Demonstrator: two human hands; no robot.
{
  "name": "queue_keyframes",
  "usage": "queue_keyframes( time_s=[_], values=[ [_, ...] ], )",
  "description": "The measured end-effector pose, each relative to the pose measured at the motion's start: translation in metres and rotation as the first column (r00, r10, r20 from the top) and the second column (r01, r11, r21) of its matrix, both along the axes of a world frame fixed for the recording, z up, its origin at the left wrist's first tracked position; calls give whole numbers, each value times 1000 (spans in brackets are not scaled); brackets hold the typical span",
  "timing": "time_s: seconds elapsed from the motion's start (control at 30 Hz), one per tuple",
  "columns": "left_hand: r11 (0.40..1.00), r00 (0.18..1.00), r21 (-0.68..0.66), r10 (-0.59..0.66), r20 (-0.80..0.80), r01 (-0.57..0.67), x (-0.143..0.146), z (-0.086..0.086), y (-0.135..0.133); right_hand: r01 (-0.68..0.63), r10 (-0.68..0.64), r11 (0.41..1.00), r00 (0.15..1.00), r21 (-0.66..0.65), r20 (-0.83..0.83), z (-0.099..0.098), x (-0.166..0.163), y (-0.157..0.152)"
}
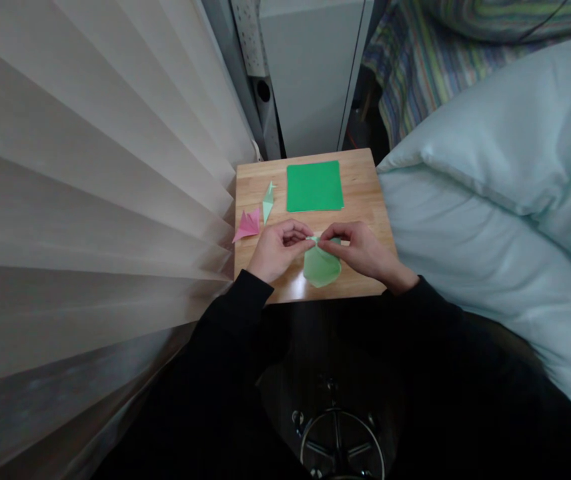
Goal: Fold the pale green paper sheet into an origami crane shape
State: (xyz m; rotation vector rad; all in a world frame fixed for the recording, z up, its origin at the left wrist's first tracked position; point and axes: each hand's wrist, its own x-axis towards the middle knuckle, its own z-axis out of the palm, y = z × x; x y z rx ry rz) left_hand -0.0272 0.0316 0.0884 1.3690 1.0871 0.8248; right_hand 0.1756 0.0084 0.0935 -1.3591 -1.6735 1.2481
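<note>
A light green sheet of folding paper (322,268) hangs between my hands over the front of a small wooden table (360,193). My left hand (281,248) pinches its upper left edge between thumb and fingers. At the upper right edge, my right hand (358,248) is closed on the same paper, its fingertips close to those of the left. The paper looks gathered at the top and rounded below; the folds under the fingertips are partly hidden. Beyond my left hand lie a pink folded paper figure (249,224) and a narrow pale green folded paper figure (268,202).
A stack of green paper squares (314,187) lies at the table's far side. A pleated curtain (165,220) borders the left edge, and pale blue bedding (465,200) the right. Behind stands a white cabinet (313,73). A wheeled chair base (338,440) shows below.
</note>
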Motion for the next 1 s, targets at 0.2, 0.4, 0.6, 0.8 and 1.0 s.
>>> queue_keyframes(
  time_s=[0.2,0.4,0.6,0.8,1.0],
  values=[
    [999,999,-35,35,38,-34,0,0,0,-23,20,999,996,-34,-85,-9,1,2],
    [997,998,-72,41,41,-38,0,-1,0,-9,-6,996,987,-89,-160,-13,1,2],
    [997,998,-61,52,32,-50,-1,-3,0,4,-17,994,993,-112,-117,-9,0,1],
    [998,998,-37,59,7,-59,0,-5,0,18,-20,995,1000,-97,-19,-8,-2,-1],
    [998,997,-11,56,44,-55,1,-4,-1,-6,-2,997,994,-71,-112,-16,-2,2]
  ],
)
